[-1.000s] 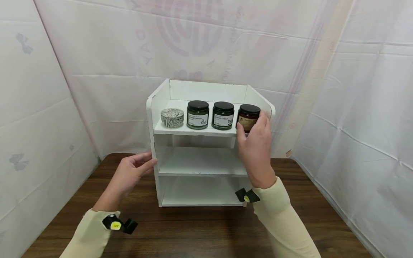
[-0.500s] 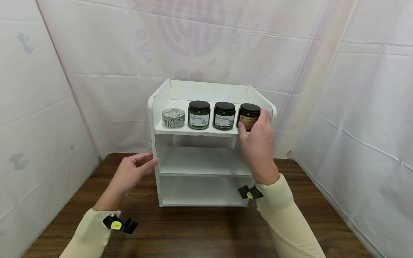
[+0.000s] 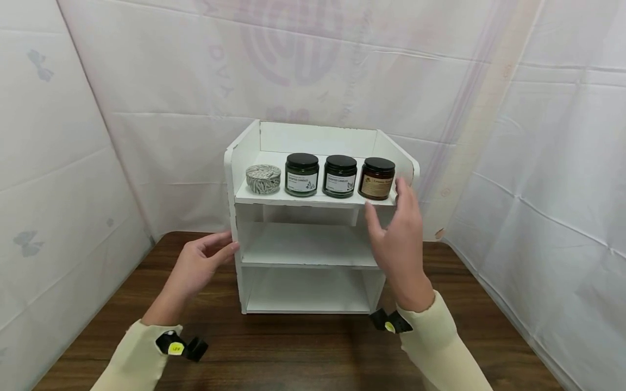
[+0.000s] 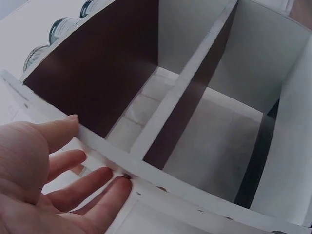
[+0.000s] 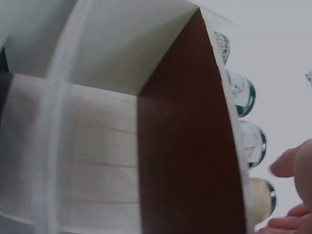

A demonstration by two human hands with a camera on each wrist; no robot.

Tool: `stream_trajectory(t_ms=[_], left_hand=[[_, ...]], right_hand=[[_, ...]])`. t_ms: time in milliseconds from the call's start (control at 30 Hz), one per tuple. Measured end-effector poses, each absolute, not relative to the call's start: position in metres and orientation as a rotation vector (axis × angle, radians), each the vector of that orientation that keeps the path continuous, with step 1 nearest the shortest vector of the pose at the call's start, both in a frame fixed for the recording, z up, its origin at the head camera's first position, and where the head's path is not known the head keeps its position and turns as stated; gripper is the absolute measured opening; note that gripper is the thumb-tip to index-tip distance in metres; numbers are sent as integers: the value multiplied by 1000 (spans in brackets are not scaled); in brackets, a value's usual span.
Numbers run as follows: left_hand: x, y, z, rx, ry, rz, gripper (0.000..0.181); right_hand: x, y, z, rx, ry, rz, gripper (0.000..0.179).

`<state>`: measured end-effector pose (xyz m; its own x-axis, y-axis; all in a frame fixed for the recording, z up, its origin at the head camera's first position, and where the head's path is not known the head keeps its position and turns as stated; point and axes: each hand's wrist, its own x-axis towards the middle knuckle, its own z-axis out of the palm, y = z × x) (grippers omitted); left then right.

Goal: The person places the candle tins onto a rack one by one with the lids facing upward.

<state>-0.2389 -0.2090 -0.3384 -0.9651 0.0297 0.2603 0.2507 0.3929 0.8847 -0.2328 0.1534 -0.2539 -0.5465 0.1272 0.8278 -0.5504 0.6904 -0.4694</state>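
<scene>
A white wooden shelf unit [image 3: 308, 244] carries a row of candles along the front of its top board. From the left stand a grey-and-white patterned candle tin [image 3: 263, 180], a green candle jar [image 3: 301, 176], a second green candle jar [image 3: 339, 177] and an amber candle jar [image 3: 376, 180] with a tan label. My right hand [image 3: 402, 247] hangs just in front of and below the amber jar, thumb and fingers spread, holding nothing. My left hand [image 3: 199, 267] touches the unit's left side panel; in the left wrist view its thumb [image 4: 61, 131] rests at the panel's edge, with fingertips against the outer face.
Beneath the top board, the unit has a middle board and a bottom board [image 3: 308, 290]. It stands on a dark brown wooden table [image 3: 293, 353]. White sheeting [image 3: 171, 163] encloses the back and both sides.
My right hand has let go of the amber candle jar and drawn back down and slightly right. The jar stays at the row's right end. The left hand keeps its place.
</scene>
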Motion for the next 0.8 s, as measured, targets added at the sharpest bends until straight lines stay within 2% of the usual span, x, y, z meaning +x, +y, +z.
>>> stream_trajectory(t_ms=[233,500,667,800], left_hand=[[-229,-205,-345,-238,-2417,-1362,53],[-213,-201,-360,-340,-2259,-1155,37],[-205,-203,-367,-392,-2237,-1036,38],[-199,-205,-371,-405,-2237,-858,51]], right_hand=[[-233,167,-283,487,-1766,923,58],[-229,183,-316,678,-1614,1005,51],[-212,187,-323,694,-1614,1041,44],[-207,194,-334,689,-1633,1023,46]])
